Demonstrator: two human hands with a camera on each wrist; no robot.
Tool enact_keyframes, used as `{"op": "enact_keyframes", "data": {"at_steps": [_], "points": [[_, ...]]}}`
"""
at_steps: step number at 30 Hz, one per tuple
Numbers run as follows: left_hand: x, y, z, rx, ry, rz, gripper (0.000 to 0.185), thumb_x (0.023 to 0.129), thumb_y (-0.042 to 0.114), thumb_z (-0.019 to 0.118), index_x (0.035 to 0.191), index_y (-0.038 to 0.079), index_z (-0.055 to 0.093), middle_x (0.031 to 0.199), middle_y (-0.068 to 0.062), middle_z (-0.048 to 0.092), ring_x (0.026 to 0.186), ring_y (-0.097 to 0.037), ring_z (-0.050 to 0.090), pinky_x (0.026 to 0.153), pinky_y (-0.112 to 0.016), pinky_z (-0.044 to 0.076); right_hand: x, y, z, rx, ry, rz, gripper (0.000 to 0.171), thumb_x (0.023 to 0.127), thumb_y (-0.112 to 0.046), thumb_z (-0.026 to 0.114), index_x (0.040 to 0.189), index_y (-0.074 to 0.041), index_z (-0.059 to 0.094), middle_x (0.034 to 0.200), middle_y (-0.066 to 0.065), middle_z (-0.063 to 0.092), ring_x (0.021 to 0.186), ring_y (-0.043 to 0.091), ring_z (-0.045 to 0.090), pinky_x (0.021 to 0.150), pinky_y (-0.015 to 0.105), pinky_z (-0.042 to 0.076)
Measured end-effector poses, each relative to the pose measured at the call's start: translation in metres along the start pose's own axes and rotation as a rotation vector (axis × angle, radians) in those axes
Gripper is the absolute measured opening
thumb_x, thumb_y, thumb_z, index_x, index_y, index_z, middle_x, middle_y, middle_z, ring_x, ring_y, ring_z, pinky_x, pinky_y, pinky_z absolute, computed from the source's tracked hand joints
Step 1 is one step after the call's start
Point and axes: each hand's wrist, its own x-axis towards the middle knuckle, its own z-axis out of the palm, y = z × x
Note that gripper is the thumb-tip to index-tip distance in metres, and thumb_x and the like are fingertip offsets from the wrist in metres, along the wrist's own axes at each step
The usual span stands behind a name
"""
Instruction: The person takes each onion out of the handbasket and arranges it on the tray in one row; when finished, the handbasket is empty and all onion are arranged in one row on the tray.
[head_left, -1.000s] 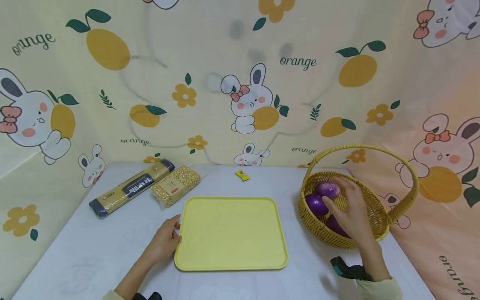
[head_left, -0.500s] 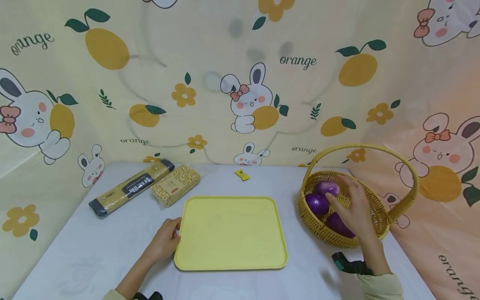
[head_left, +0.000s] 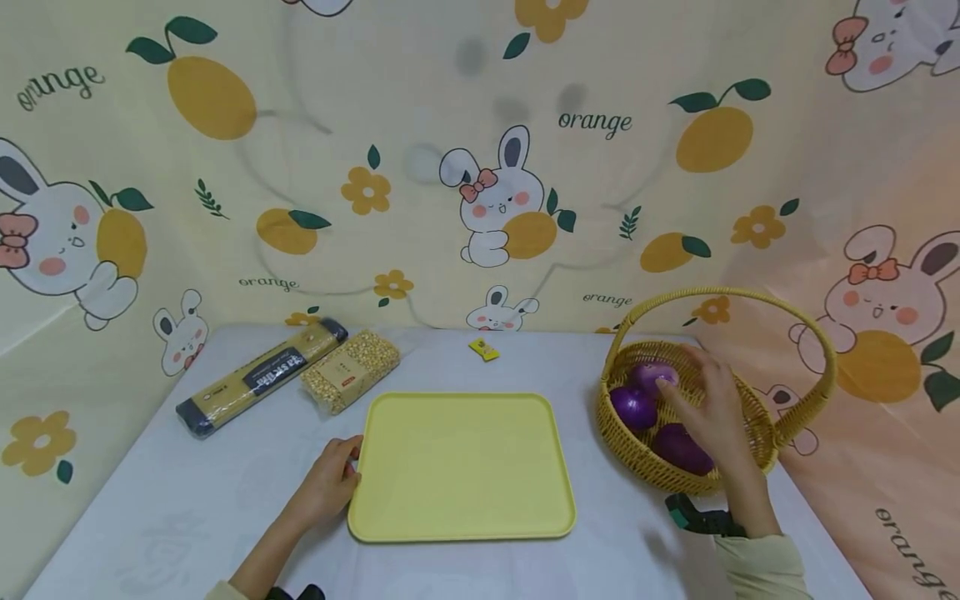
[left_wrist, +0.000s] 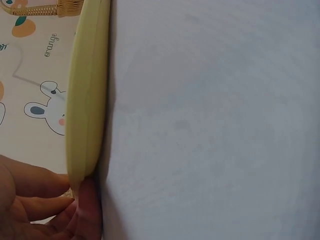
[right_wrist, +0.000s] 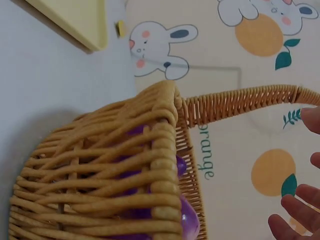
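Note:
My left hand [head_left: 327,482] pinches the left edge of a yellow rectangular tray [head_left: 461,467], which lies on the table. In the left wrist view, fingers [left_wrist: 37,175] are on both sides of the tray's rim. My right hand [head_left: 716,417] hovers over a woven basket [head_left: 622,446] at the right, fingers spread, holding nothing. Two shiny purple onions [head_left: 633,408] sit at the basket's left side. Nearer the front lies a darker, longer purple thing [head_left: 682,450], its kind unclear. In the right wrist view, the fingers [right_wrist: 300,205] are apart from the purple onion [right_wrist: 189,220] behind the basket's rim.
A long pack of noodles [head_left: 262,377] and a clear bag of yellow kernels [head_left: 351,372] lie at the back left. A small yellow packet [head_left: 484,350] is behind the tray. The basket's tall handle [head_left: 720,293] arches over it. A printed cloth wall stands behind the table.
My right hand has shifted slightly right and up over the basket, exposing more of the darker purple thing. The left hand and tray stay put.

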Motion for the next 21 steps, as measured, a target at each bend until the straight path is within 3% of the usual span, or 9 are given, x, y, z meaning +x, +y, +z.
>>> {"op": "enact_keyframes", "data": {"at_steps": [6, 14, 21], "points": [[-0.001, -0.002, 0.001, -0.005, 0.002, 0.002, 0.052, 0.076, -0.015, 0.056, 0.126, -0.017, 0.044, 0.097, -0.014, 0.048, 0.074, -0.015, 0.044, 0.061, -0.022, 0.038, 0.002, 0.004, -0.002, -0.022, 0.012, 0.012, 0.059, 0.084, -0.012, 0.066, 0.137, -0.003, 0.042, 0.129, 0.025, 0.043, 0.100, 0.030, 0.044, 0.077, 0.028, 0.034], [-0.001, -0.003, 0.001, -0.005, 0.002, -0.007, 0.052, 0.076, -0.013, 0.056, 0.127, -0.016, 0.043, 0.098, -0.013, 0.048, 0.074, -0.014, 0.044, 0.062, -0.021, 0.038, 0.003, 0.007, -0.006, 0.004, 0.025, 0.002, 0.060, 0.084, -0.011, 0.066, 0.138, -0.004, 0.040, 0.129, 0.025, 0.042, 0.103, 0.034, 0.044, 0.078, 0.009, 0.030], [0.000, -0.002, 0.000, 0.004, -0.004, -0.016, 0.052, 0.077, -0.012, 0.055, 0.127, -0.016, 0.043, 0.098, -0.012, 0.048, 0.075, -0.014, 0.044, 0.063, -0.022, 0.038, 0.005, 0.012, -0.007, 0.001, 0.021, 0.031, 0.060, 0.084, -0.014, 0.066, 0.138, -0.003, 0.040, 0.128, 0.024, 0.042, 0.104, 0.033, 0.044, 0.077, 0.013, 0.031]]}}
